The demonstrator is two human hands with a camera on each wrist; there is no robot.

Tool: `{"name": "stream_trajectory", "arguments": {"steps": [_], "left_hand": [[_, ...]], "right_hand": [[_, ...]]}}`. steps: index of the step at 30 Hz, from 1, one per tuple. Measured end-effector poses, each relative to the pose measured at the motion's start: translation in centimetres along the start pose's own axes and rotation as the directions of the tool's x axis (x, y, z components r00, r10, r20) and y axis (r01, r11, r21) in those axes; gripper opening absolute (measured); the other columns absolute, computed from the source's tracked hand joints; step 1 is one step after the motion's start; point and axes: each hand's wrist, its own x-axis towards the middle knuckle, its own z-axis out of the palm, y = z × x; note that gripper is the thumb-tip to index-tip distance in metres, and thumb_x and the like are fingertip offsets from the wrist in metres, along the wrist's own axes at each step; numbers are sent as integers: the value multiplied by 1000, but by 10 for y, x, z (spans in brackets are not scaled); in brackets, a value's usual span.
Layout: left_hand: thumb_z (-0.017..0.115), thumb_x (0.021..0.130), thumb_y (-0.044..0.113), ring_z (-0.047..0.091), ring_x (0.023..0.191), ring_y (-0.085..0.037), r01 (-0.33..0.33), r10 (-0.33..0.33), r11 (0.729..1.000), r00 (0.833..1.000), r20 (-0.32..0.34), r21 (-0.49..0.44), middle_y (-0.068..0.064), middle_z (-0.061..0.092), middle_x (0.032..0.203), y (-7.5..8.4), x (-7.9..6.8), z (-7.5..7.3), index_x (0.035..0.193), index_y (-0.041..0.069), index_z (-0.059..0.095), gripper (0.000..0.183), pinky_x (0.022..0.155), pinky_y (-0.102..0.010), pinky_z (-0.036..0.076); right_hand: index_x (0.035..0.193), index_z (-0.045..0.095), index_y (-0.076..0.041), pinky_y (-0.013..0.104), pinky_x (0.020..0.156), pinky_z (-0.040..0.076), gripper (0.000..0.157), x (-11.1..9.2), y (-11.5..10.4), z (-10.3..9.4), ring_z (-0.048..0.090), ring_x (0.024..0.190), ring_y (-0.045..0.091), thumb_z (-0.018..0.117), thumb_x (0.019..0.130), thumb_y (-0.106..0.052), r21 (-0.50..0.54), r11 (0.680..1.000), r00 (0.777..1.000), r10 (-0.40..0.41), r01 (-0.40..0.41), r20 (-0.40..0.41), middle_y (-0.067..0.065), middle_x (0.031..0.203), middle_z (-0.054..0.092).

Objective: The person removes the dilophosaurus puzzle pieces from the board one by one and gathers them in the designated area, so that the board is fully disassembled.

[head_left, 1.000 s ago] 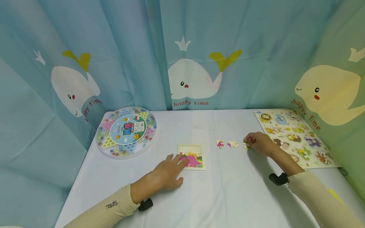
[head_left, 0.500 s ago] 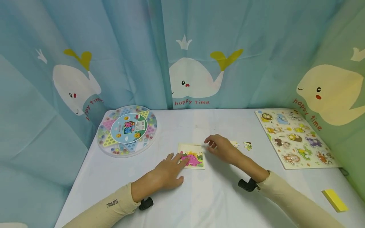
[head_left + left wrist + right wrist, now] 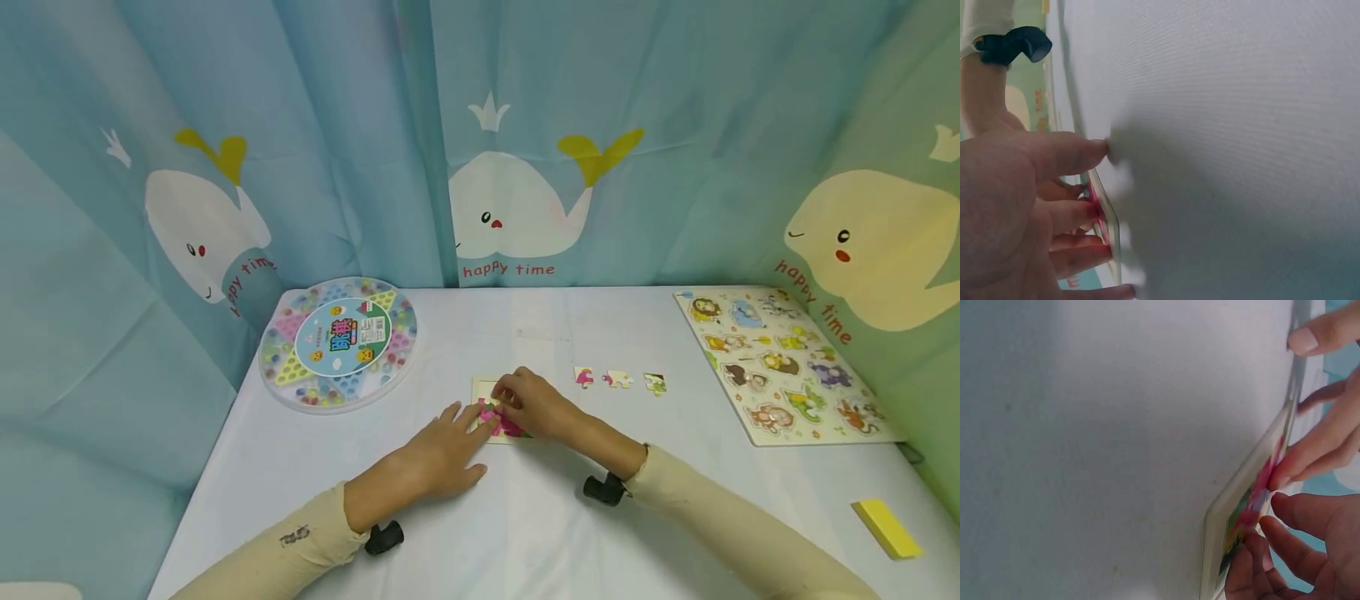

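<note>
On the white surface (image 3: 540, 533), the framed pink-and-green puzzle (image 3: 484, 387) is touched by the left grip (image 3: 442, 454), its fingers spread and nearly straight. By the right grip (image 3: 542, 407), fingers bent, the puzzle is also touched; whether a piece is pinched cannot be told. Three loose pieces (image 3: 618, 379) are lined up to the right.

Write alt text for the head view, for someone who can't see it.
A person's left hand and right hand work at a framed puzzle with three loose pieces to its right, on a table. A round game box sits left, an animal board right.
</note>
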Motion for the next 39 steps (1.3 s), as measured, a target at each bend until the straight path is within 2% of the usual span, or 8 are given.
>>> {"name": "stream_trajectory", "arguments": {"steps": [9,17,24,28,34,39], "left_hand": [[56,110,34,29,158,-42,-21,23,997,999,24,-77,-14,24,175,-4,-13,-4,165,17,39,60,120,-59,39],[57,110,37,30,158,-41,-17,18,998,1000,23,-64,-13,25,175,-3,-14,-3,165,17,39,61,120,-58,39],[61,107,37,28,158,-41,-7,9,997,1000,28,-73,-13,23,175,-2,-14,-3,165,17,39,65,121,-59,38],[63,106,38,30,158,-42,-7,8,998,1000,25,-68,-14,24,174,-1,-14,-3,164,16,39,67,120,-58,39],[67,104,37,31,158,-41,18,-15,995,1000,27,-93,-15,27,174,1,-15,-5,164,16,41,68,121,-56,39],[69,103,35,28,159,-40,37,-33,993,999,30,-116,-14,25,174,2,-15,-4,164,17,41,70,122,-56,37]], "right_hand": [[107,70,-1,34,83,62,15,-3,-6,5,67,88,22,77,94,-1,-88,994,995,-70,64,-65,11,98,62],[110,66,-2,40,92,62,20,-2,-11,4,67,96,23,77,93,1,-115,993,998,-35,29,-51,12,105,63],[111,61,-4,34,87,61,23,-4,-10,6,66,89,18,76,94,1,8,999,997,-39,40,-68,7,100,68],[109,62,-6,27,81,57,17,-6,-8,5,63,85,12,73,98,0,100,994,997,-36,43,-75,2,94,69],[107,71,-9,30,80,58,8,-17,-1,-19,69,90,14,72,100,-7,149,989,992,-7,26,-125,-1,96,75],[107,73,-7,34,80,60,7,-34,24,-53,71,92,19,70,101,-7,119,993,990,42,-26,-132,3,101,75]]}}
